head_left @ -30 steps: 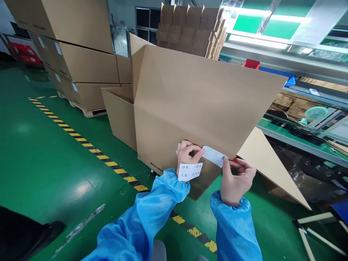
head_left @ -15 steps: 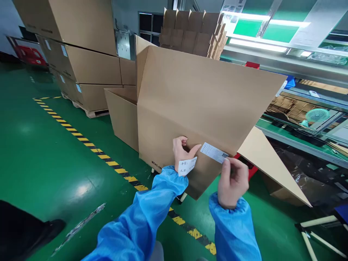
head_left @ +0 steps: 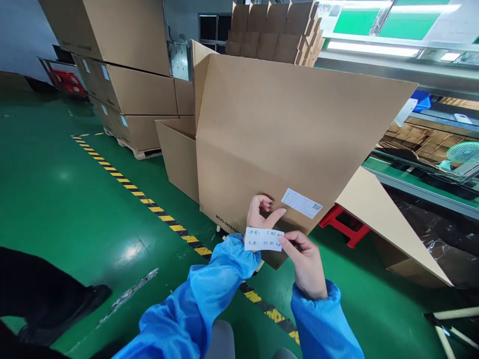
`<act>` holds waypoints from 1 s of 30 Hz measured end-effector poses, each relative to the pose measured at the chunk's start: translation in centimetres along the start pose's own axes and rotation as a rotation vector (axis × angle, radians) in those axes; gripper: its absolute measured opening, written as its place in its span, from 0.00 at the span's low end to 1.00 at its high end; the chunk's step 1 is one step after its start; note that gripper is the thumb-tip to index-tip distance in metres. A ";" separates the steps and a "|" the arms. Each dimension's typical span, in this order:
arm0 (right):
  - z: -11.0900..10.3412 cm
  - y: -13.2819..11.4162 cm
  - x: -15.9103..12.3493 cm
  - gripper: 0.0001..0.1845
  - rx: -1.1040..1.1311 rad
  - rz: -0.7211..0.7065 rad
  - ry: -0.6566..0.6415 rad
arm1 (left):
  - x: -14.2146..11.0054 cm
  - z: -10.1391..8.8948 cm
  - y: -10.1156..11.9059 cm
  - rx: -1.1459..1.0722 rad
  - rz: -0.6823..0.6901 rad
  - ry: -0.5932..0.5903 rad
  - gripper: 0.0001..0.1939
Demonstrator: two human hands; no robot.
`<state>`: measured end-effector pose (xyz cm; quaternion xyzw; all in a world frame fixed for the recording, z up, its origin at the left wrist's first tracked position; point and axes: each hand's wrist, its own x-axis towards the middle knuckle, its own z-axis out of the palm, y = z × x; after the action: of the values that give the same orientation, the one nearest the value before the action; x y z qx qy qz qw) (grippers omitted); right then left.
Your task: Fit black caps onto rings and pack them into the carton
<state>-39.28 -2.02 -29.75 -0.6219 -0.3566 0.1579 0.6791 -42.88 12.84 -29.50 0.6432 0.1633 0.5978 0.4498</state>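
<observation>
A large open cardboard carton (head_left: 269, 134) stands tilted in front of me, its flaps up. A white printed label (head_left: 302, 203) is stuck on its near wall, low and to the right. My left hand (head_left: 260, 217) rests against the wall just left of that label, fingers curled and thumb out. A second white label (head_left: 263, 239) with handwritten weights hangs from the heel of that hand. My right hand (head_left: 305, 262) pinches the right edge of this second label between thumb and forefinger. Both arms wear blue sleeves.
Stacked closed cartons (head_left: 127, 75) on a pallet stand at the back left. Folded cartons (head_left: 277, 30) are piled behind the open one. A yellow-black floor stripe (head_left: 149, 204) crosses the green floor. A red stool (head_left: 344, 227) sits under the right flap; a conveyor line (head_left: 422, 144) runs on the right.
The printed label was held between both hands; it now sits stuck on the carton wall. My right hand let go of it and dropped to pinch the handwritten label.
</observation>
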 end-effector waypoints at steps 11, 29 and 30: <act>-3.7 2.0 1.0 0.17 0.119 -0.064 0.366 | 0.6 -3.3 -0.1 -0.175 -0.258 -0.270 0.20; -2.3 2.3 3.8 0.22 -0.372 -0.389 0.662 | 0.4 0.0 -0.4 0.029 0.040 -0.145 0.03; -2.2 2.2 3.9 0.23 -0.383 -0.390 0.670 | 0.4 0.0 -0.4 0.029 0.038 -0.147 0.03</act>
<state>-34.58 -0.69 -30.71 -0.6744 -0.2502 -0.2529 0.6470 -42.67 13.39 -29.57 0.6948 0.1264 0.5550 0.4396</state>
